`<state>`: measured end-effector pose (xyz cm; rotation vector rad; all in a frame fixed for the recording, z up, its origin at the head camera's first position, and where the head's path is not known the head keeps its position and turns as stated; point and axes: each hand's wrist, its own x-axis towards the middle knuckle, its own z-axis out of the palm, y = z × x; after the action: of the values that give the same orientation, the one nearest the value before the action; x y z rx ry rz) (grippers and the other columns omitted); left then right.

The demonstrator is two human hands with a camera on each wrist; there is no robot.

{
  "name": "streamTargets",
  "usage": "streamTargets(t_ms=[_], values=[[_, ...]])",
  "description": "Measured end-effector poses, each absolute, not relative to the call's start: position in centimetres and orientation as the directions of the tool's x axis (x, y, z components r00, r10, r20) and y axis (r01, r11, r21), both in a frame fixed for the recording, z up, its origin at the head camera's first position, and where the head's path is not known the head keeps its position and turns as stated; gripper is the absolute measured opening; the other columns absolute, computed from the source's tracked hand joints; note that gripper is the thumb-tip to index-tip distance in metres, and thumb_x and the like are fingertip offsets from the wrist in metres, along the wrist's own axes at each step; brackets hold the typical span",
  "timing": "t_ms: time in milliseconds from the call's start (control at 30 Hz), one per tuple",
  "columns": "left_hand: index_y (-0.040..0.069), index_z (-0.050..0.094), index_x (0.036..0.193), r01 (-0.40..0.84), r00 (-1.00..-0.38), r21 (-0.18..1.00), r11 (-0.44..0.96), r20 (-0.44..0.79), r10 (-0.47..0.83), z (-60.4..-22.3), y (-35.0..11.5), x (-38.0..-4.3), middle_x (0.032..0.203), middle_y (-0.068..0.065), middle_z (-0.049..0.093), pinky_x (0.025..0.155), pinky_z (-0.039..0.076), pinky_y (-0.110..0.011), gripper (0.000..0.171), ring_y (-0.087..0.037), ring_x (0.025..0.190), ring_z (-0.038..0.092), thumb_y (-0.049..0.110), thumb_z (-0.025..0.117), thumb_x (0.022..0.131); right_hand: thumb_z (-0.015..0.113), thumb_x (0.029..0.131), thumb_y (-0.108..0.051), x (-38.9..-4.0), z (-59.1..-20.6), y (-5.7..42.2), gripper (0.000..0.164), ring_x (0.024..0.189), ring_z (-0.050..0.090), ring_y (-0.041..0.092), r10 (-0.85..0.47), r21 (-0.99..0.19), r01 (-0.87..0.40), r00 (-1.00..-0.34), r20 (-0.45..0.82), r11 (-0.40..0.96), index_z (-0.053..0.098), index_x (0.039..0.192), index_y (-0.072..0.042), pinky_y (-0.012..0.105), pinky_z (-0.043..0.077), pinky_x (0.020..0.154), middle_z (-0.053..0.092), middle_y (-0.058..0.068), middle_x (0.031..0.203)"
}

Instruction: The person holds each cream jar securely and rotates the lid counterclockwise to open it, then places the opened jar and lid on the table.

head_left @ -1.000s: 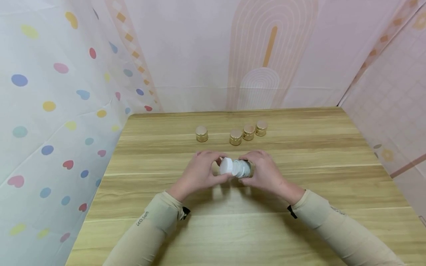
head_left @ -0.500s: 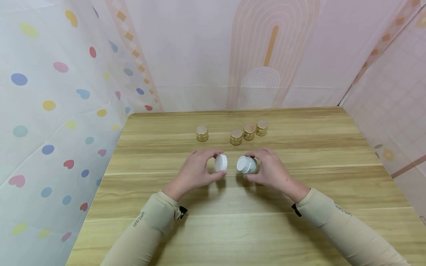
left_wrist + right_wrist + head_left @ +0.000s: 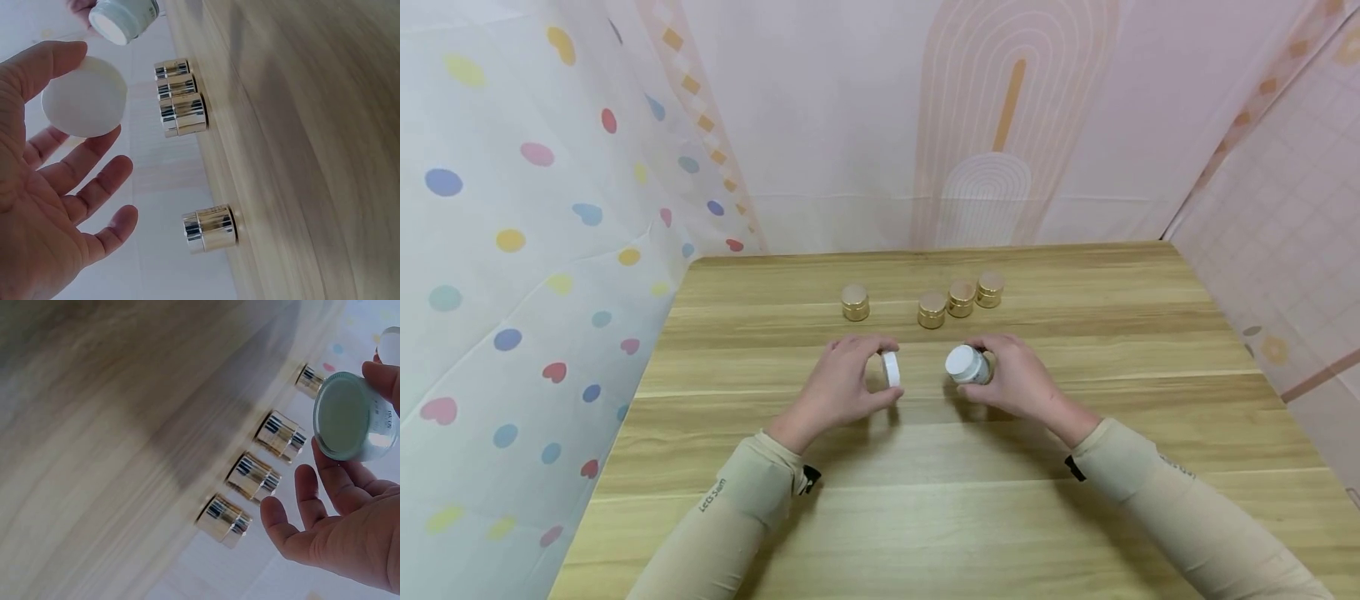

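White jar: the small glass jar [image 3: 976, 370] is held above the counter [image 3: 895, 517], tilted, with its white mouth end up and toward the left; small dark lettering shows on its side.
Jar contents: a flat white surface fills the mouth; whether that is cream or an inner seal cannot be told.
Right hand: the right hand [image 3: 1021, 382] grasps the jar by its side, between thumb and fingers.
White lid: the round lid [image 3: 891, 369] is off the jar and apart from it, standing on edge in mid-air; its inside is hidden.
Left hand: the left hand [image 3: 841, 383] pinches the lid by its rim, with the other fingers spread below in the wrist view.
Gold jars: three upright gold jars [image 3: 961, 300] stand close together in a slanting row beyond the hands; another gold jar [image 3: 855, 304] stands apart to the left. Their contents are hidden.
Backdrop: polka-dot cloth [image 3: 512, 333] hangs at left.
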<state>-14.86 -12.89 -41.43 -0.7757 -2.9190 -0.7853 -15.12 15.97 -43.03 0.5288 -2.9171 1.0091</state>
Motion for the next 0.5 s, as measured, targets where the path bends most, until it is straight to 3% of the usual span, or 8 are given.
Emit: streamTargets(t_ms=[367, 500], values=[[0.015, 0.065, 0.123, 0.383, -0.910, 0.423, 0.821, 0.020, 0.414, -42.6, -13.0, -15.9, 0.120, -0.003, 0.074, 0.124, 0.033, -0.064, 0.056, -0.038, 0.137, 0.059, 0.037, 0.095, 0.080, 0.094, 0.076, -0.031, -16.0, -43.6, 15.2, 0.057, 0.109, 0.067, 0.032, -0.374, -0.519, -0.341, -0.926, 0.045, 0.784, 0.073, 0.125, -0.009, 0.051, 0.054, 0.095, 0.078, 0.007, 0.113], [0.016, 0.066, 0.123, 0.359, -0.915, 0.432, 0.827, -0.013, 0.404, -43.3, -13.3, -16.6, 0.117, -0.002, 0.074, 0.123, 0.034, -0.065, 0.059, -0.037, 0.134, 0.061, 0.037, 0.097, 0.078, 0.095, 0.075, -0.034, -16.5, -43.8, 14.5, 0.063, 0.112, 0.068, 0.032, -0.389, -0.503, -0.353, -0.921, 0.035, 0.789, 0.074, 0.128, -0.009, 0.053, 0.053, 0.098, 0.078, 0.010, 0.121]])
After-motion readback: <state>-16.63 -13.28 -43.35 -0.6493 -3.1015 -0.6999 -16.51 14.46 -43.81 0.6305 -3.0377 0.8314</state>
